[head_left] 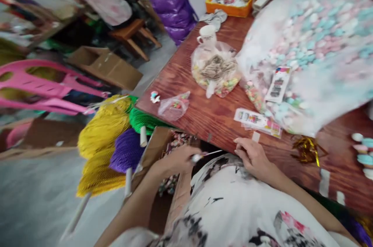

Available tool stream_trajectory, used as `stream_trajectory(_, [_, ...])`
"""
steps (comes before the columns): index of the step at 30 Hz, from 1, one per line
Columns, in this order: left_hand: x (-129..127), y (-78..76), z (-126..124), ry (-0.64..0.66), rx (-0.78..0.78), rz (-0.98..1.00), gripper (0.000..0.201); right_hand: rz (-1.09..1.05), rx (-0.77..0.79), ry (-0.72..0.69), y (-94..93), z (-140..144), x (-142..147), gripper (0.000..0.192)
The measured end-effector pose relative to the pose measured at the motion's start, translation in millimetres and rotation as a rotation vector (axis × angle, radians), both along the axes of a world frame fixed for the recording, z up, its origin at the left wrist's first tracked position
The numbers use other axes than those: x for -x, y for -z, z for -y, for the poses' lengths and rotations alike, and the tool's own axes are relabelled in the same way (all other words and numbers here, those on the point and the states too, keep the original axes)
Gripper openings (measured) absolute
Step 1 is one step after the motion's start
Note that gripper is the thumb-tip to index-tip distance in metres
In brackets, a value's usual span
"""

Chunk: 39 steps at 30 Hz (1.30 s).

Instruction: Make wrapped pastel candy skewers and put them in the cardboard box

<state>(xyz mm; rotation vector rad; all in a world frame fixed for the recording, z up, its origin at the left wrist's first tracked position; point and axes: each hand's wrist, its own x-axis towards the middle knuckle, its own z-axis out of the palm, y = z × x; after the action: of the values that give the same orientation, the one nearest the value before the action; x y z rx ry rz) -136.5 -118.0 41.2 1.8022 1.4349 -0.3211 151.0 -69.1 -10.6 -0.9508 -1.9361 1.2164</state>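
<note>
I saw my left hand [177, 160] pinching a thin stick [204, 155] just below the wooden table [210, 118] edge; my right hand [254, 156] rested half-curled, holding nothing. It looked light, stiff, best held mid-shaft.

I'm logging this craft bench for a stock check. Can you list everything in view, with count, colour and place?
wooden table: one, reddish brown, right half
big bag of pieces: one, clear, pastel pink and blue fill, table right
knotted bag: one, clear, mixed colours, table centre
mug: one, white, behind the knotted bag
tray: one, orange, table far end
label cards: several, white, near table edge
gold foil: one tuft, table edge right
cardboard box: one, brown, below table
mesh rolls: yellow, purple, green, floor
left hand: over the box, fingers holding a thin stick
right hand: on table edge
</note>
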Motion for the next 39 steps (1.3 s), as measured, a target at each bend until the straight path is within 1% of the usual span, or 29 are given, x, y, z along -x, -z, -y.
stream_trajectory(1, [14, 0.1, 4, -0.008, 0.051, -0.219, 0.021, 0.036, -0.068, 0.02, -1.2, -2, -3, 0.021])
stream_trajectory(2, [26, 1.4, 5, -0.022, 0.051, -0.443, 0.022, 0.056, -0.108, 0.032, -2.0, -4, -5, 0.017])
stream_trajectory(3, [32, 3.1, 3, -0.027, -0.002, -0.608, 0.024, 0.065, -0.134, 0.037, -2.4, -6, -7, 0.015])
stream_trajectory(4, [33, 4.6, -2, -0.015, -0.054, -0.647, 0.024, 0.067, -0.166, 0.035, -2.3, -8, -8, 0.014])
stream_trajectory(5, [26, 5.3, -10, 0.016, -0.127, -0.562, 0.025, 0.068, -0.215, 0.029, -1.8, -9, -9, 0.014])
stream_trajectory(6, [12, 5.2, -20, 0.061, -0.244, -0.401, 0.028, 0.08, -0.281, 0.019, -1.1, -10, -9, 0.014])
stream_trajectory(7, [-9, 4.5, -33, 0.112, -0.375, -0.226, 0.029, 0.11, -0.358, 0.013, -0.3, -10, -10, 0.014])
stream_trajectory(8, [-35, 3.7, -48, 0.151, -0.529, -0.095, 0.03, 0.156, -0.442, 0.015, 0.2, -9, -11, 0.014])
stream_trajectory(9, [-63, 3.3, -64, 0.209, -0.652, -0.022, 0.029, 0.21, -0.527, 0.023, 0.3, -8, -13, 0.013])
stream_trajectory(10, [-93, 3.7, -81, 0.297, -0.733, 0.02, 0.028, 0.27, -0.604, 0.037, -0.2, -6, -16, 0.013])
stream_trajectory(11, [-121, 5.1, -97, 0.385, -0.784, 0.021, 0.026, 0.33, -0.667, 0.054, -1.3, -3, -22, 0.012])
stream_trajectory(13, [-168, 10.9, -122, 0.504, -0.834, -0.069, 0.024, 0.416, -0.747, 0.094, -4.5, 4, -39, 0.012])
stream_trajectory(14, [-185, 15.0, -131, 0.539, -0.851, -0.113, 0.028, 0.447, -0.757, 0.128, -6.1, 8, -51, 0.012])
stream_trajectory(15, [-197, 19.9, -137, 0.567, -0.865, -0.148, 0.03, 0.48, -0.743, 0.181, -7.4, 14, -65, 0.013])
stream_trajectory(16, [-204, 25.5, -142, 0.589, -0.875, -0.171, 0.031, 0.511, -0.715, 0.256, -8.1, 20, -81, 0.014])
stream_trajectory(18, [-204, 37.4, -150, 0.619, -0.898, -0.188, 0.025, 0.576, -0.636, 0.447, -7.9, 36, -115, 0.016])
stream_trajectory(21, [-185, 53.2, -157, 0.643, -0.973, -0.094, 0.02, 0.672, -0.557, 0.736, -4.8, 56, -164, 0.018])
stream_trajectory(23, [-170, 60.3, -160, 0.626, -1.059, 0.032, 0.019, 0.75, -0.523, 0.866, -4.1, 59, -190, 0.016])
stream_trajectory(25, [-160, 64.4, -162, 0.598, -1.145, 0.149, 0.018, 0.817, -0.489, 0.961, -7.2, 54, -207, 0.018])
stream_trajectory(27, [-155, 65.7, -163, 0.577, -1.191, 0.241, 0.019, 0.891, -0.435, 1.012, -14.3, 45, -217, 0.023])
stream_trajectory(30, [-153, 65.9, -160, 0.532, -1.177, 0.327, 0.02, 1.046, -0.304, 1.03, -27.2, 34, -225, 0.027])
stream_trajectory(33, [-153, 68.9, -155, 0.489, -1.145, 0.335, 0.02, 1.206, -0.117, 1.07, -33.9, 40, -230, 0.024])
stream_trajectory(36, [-153, 73.9, -152, 0.48, -1.153, 0.27, 0.019, 1.299, 0.054, 1.098, -29.5, 56, -234, 0.02])
stream_trajectory(39, [-160, 73.7, -152, 0.478, -1.168, 0.191, 0.021, 1.33, 0.137, 1.129, -16.7, 67, -236, 0.023])
